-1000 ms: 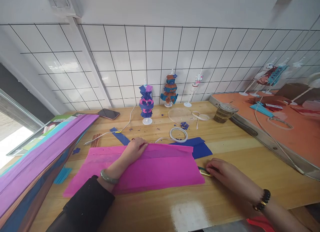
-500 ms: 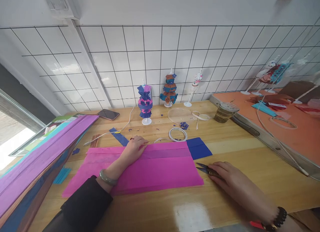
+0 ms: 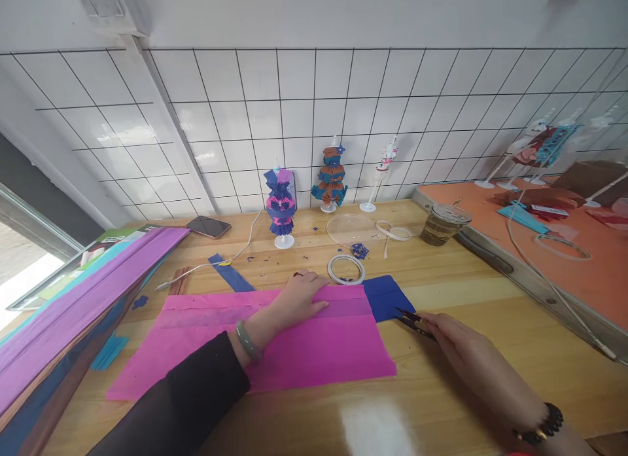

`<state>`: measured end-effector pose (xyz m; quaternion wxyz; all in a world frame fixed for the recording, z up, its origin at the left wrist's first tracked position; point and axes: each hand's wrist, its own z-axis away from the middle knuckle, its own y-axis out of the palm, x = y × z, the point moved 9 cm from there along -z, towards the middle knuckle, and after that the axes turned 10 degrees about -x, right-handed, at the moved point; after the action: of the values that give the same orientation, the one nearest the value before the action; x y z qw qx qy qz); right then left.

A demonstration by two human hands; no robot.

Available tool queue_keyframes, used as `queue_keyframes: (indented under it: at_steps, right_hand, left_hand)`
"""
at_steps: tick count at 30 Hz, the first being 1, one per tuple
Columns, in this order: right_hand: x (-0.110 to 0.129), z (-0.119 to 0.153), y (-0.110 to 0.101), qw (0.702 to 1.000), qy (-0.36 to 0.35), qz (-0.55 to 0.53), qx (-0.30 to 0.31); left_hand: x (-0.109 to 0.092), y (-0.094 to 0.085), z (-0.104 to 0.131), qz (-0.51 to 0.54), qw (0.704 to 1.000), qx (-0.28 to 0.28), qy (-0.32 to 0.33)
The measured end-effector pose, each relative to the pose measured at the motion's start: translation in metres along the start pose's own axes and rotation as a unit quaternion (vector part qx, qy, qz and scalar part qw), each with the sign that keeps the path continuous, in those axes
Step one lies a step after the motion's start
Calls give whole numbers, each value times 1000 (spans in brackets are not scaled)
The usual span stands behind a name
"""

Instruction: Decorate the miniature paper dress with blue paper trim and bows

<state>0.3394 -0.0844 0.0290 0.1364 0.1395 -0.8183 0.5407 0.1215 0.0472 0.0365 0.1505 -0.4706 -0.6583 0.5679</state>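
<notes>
A wide sheet of pink crepe paper (image 3: 328,351) lies across the table in front of me. My left hand (image 3: 297,303) rests on its upper part, fingers stretched out with nothing in them. My right hand (image 3: 464,348) is closed on small dark scissors (image 3: 407,315), whose blades are apart and point left. The blade tips are over a piece of dark blue paper (image 3: 386,294) beside the pink sheet's right edge; whether they touch it, I cannot tell. A roll of white tape (image 3: 330,271) lies just behind the pink sheet.
Behind stand paper-dressed figures on stands (image 3: 281,210), a clear plastic disc (image 3: 350,228) and a lidded cup (image 3: 441,228). A phone (image 3: 209,227), a white cable (image 3: 196,271) and long folded paper strips (image 3: 98,279) lie left. An orange-topped surface (image 3: 554,266) adjoins on the right.
My left hand has slid right along the pink paper. My right hand has lifted the scissors slightly up and to the right, from the pink sheet's edge to the blue paper.
</notes>
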Motion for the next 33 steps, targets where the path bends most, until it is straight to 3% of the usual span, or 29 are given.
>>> queue_keyframes:
  at_steps: [3,7,15,20,28,33]
  right_hand:
    - [-4,-15,0,998,42,-55,8]
    - [1,-41,10,990,56,-102,77]
    - [6,-88,26,991,44,-104,75]
    - [-2,-85,30,988,57,-135,45]
    - [-1,-76,36,982,33,-155,102]
    - [3,-76,31,987,10,-132,95]
  left_hand:
    - [1,1,-1,27,999,-25,-15]
    - [7,-3,1,65,996,-51,-46]
    - [15,-10,0,95,989,-82,-79]
    - [12,-8,2,96,991,-66,-61]
    - [17,-7,0,135,984,-78,-84]
    - [22,-7,0,146,981,-88,-94]
